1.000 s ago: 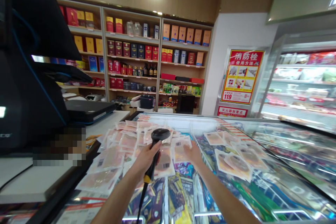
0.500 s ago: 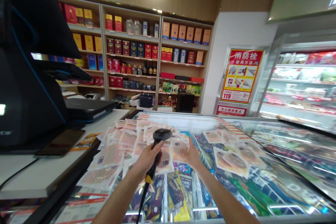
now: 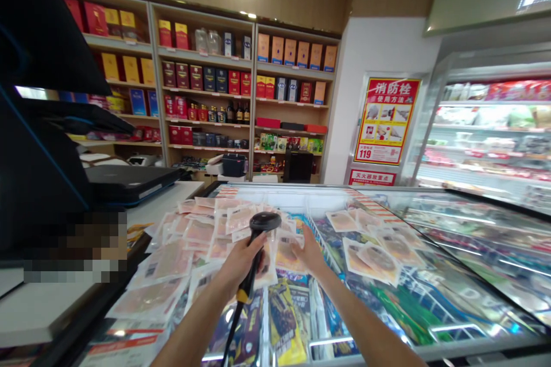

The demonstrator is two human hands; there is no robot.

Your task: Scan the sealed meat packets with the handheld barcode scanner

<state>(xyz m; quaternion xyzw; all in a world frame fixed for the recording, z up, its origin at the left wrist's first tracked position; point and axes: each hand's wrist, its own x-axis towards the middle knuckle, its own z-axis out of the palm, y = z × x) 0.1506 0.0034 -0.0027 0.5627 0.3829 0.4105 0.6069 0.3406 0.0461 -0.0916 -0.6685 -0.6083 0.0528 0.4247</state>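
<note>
My left hand [image 3: 241, 261] is wrapped around the handle of a black handheld barcode scanner [image 3: 263, 221], its cable hanging down toward me. Close to it, my right hand [image 3: 307, 251] pinches the edge of a flat clear packet [image 3: 286, 252] with pinkish-orange contents. The scanner head sits just up and left of this packet. On the freezer's glass top [image 3: 284, 192], many similar flat packets [image 3: 200, 229] lie overlapping to the left of my hands. A smaller group of packets [image 3: 372, 258] rests on the right.
Bagged frozen goods [image 3: 284, 321] show under the glass. A counter [image 3: 64, 298] with a dark checkout terminal [image 3: 38, 126] and a flat black device [image 3: 129, 180] stands at left. Shelves of boxes [image 3: 206, 77] line the back; a lit display fridge [image 3: 491, 120] is at right.
The view has turned slightly to the right, so the surroundings sit further left. Both hands keep nearly the same pose, with the scanner and packet still held.
</note>
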